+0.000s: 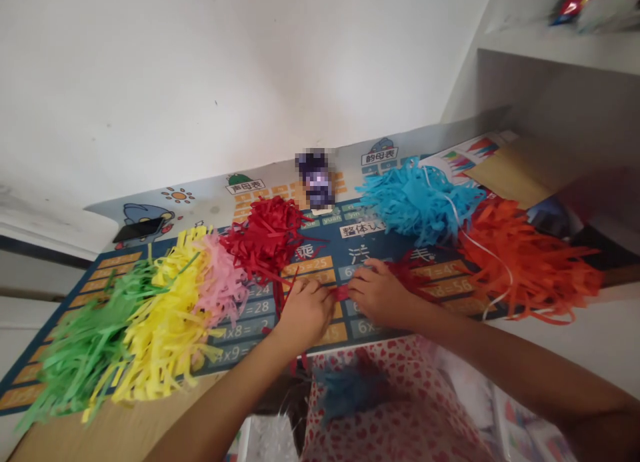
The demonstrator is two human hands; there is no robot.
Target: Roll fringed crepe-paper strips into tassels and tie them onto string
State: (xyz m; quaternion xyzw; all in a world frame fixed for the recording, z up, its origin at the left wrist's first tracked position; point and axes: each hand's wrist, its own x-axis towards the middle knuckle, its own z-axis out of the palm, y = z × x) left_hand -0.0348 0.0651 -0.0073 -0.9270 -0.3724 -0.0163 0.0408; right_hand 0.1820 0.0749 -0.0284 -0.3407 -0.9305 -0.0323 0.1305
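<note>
Between my hands runs a narrow red band, the middle of a red paper tassel [341, 293]. Its fringes spread out past both hands, over the printed mat [263, 325]. My left hand [307, 309] is closed on one side of the band, and my right hand [377, 294] pinches the other side, close by. A heap of red fringed paper [265, 235] lies beyond my left hand. Past my right hand rest a blue tassel bundle [423, 199] and an orange one [530, 262], with a white cord [483, 245] across them.
Green [95, 335], yellow [160, 322] and pink [223, 275] fringed bundles lie at the left. A dark phone [140, 230] sits at the back left, and a blurred-out object [316, 181] stands near the wall. Blue fringe [350, 385] rests on my lap.
</note>
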